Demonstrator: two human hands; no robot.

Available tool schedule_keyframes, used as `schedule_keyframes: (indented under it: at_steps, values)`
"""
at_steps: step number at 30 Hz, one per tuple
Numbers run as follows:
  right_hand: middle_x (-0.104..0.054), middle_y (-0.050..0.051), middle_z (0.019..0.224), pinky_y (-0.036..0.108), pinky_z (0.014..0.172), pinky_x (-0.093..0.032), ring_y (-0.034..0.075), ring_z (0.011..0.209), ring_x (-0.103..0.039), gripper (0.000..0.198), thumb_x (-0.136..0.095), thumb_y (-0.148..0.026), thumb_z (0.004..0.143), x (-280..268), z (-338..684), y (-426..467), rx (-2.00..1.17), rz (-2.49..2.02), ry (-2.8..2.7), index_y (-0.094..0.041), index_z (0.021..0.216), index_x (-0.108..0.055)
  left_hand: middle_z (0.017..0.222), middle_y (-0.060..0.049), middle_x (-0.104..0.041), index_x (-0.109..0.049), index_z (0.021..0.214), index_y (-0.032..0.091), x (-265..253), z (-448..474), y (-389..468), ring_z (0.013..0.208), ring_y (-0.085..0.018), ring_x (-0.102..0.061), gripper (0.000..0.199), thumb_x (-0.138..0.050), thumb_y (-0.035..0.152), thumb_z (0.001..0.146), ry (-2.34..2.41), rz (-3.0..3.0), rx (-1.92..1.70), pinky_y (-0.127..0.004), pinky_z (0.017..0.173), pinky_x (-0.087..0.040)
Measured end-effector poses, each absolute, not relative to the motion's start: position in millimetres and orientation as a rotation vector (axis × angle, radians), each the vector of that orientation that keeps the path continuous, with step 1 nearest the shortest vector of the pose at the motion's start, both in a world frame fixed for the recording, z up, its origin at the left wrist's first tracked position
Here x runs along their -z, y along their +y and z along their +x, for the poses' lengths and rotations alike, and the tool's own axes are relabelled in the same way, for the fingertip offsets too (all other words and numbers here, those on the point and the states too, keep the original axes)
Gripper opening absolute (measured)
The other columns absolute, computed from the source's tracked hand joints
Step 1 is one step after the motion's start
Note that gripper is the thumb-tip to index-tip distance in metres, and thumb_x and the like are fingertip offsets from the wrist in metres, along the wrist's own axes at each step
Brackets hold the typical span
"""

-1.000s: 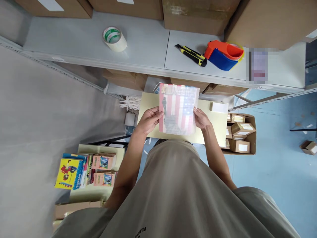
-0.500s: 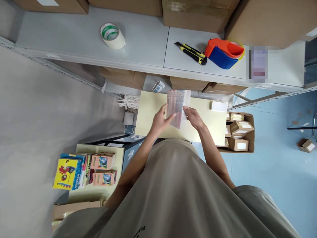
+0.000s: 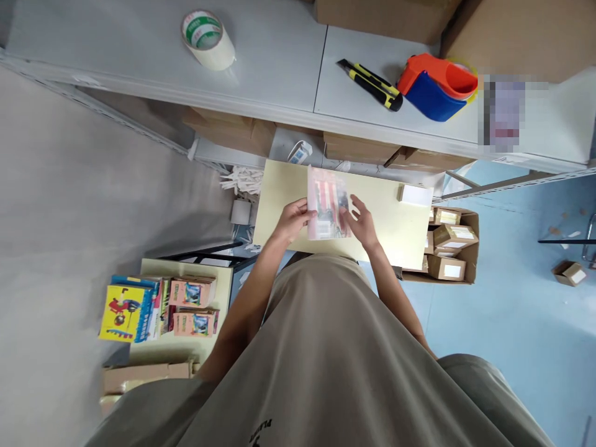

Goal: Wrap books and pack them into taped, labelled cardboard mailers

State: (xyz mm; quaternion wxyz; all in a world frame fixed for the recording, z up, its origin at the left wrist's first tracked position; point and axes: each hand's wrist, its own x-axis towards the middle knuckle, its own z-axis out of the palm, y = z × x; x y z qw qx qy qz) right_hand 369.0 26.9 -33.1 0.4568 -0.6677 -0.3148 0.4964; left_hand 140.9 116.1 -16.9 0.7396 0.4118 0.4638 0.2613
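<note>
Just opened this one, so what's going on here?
A person in a drab shirt is handling a book with a striped cover above a pale table. The left grip holds one side edge of it; the right grip is at the opposite edge, fingers spread, its thumb seemingly touching the cover. A white box sits on the table, and a tape roll, a cutter and a tape dispenser rest on the shelf beyond.

booklet (image 3: 328,208) shows hazy, translucent plastic; white box (image 3: 416,195) at the far right corner of the table (image 3: 391,225), smooth, matt; shelf (image 3: 274,74), smooth metal; shirt (image 3: 326,347), matt cloth.
</note>
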Motion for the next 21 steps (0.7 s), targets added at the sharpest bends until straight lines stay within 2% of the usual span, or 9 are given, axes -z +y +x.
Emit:
schedule_keyframes:
  at_steps: [1, 3, 6, 8, 11, 17, 21]
  values:
    - [-0.060, 0.021, 0.181, 0.057, 0.136, -0.053, 0.041, 0.168, -0.057, 0.110, -0.094, -0.089, 0.079, 32.7, 375.0, 24.4, -1.230, -1.662, -0.733, -0.022, 0.164, -0.072, 0.107, -0.009, -0.089, -0.085, 0.122, 0.017, 15.9, 129.8, 119.3, 0.101, -0.028, -0.084, 0.056, -0.103, 0.037, 0.072, 0.971, 0.834, -0.574, -0.033, 0.086, -0.064]
    - [-0.070, 0.022, 0.171, 0.057, 0.130, -0.059, 0.041, 0.159, -0.066, 0.112, -0.098, -0.086, 0.076, 28.2, 382.3, 20.2, -1.338, -1.608, -0.677, -0.022, 0.164, -0.072, 0.105, -0.008, -0.088, -0.085, 0.120, 0.017, 12.3, 109.6, 122.4, 0.098, -0.025, -0.083, 0.059, -0.107, 0.036, 0.068, 0.910, 0.762, -0.591, -0.030, 0.083, -0.063]
    - [-0.090, 0.013, 0.131, 0.047, 0.109, -0.070, 0.032, 0.123, -0.083, 0.088, -0.100, -0.082, 0.079, 15.7, 378.5, 19.0, -1.500, -1.467, -0.679, -0.023, 0.143, -0.086, 0.105, -0.007, -0.087, -0.086, 0.118, 0.019, 7.1, 88.8, 123.5, 0.094, -0.022, -0.081, 0.058, -0.110, 0.037, 0.069, 0.887, 0.737, -0.605, -0.029, 0.082, -0.063]
    - [-0.092, 0.006, 0.110, 0.040, 0.095, -0.071, 0.025, 0.102, -0.082, 0.077, -0.101, -0.081, 0.078, 9.0, 368.8, 23.1, -1.497, -1.453, -0.690, -0.024, 0.129, -0.091, 0.104, -0.007, -0.087, -0.086, 0.116, 0.019, 5.8, 81.1, 125.4, 0.090, -0.020, -0.079, 0.058, -0.111, 0.036, 0.068, 0.897, 0.742, -0.616, -0.028, 0.081, -0.063]
    - [-0.086, 0.000, 0.092, 0.035, 0.084, -0.068, 0.018, 0.083, -0.073, 0.076, -0.101, -0.083, 0.075, 8.0, 352.3, 34.0, -1.443, -1.491, -0.689, -0.024, 0.122, -0.093, 0.102, -0.006, -0.087, -0.087, 0.114, 0.018, 7.6, 73.8, 129.6, 0.085, -0.016, -0.075, 0.059, -0.112, 0.033, 0.063, 0.932, 0.742, -0.645, -0.025, 0.078, -0.061]
    - [-0.076, -0.003, 0.081, 0.034, 0.079, -0.063, 0.016, 0.074, -0.063, 0.073, -0.095, -0.081, 0.080, 33.4, 322.8, 57.9, -1.417, -1.579, -0.754, -0.022, 0.121, -0.091, 0.105, -0.007, -0.087, -0.086, 0.120, 0.017, 30.4, 55.1, 138.2, 0.091, -0.020, -0.074, 0.061, -0.104, 0.033, 0.064, 1.045, 0.757, -0.688, -0.027, 0.081, -0.060]
    - [-0.083, 0.003, 0.091, 0.035, 0.083, -0.060, 0.021, 0.083, -0.071, 0.050, -0.084, -0.069, 0.092, 66.7, 292.0, 80.6, -1.348, -1.735, -0.904, -0.022, 0.108, -0.088, 0.107, -0.008, -0.087, -0.085, 0.121, 0.016, 70.5, 38.7, 156.0, 0.100, -0.025, -0.075, 0.050, -0.087, 0.029, 0.074, 1.199, 0.900, -0.699, -0.032, 0.089, -0.059]
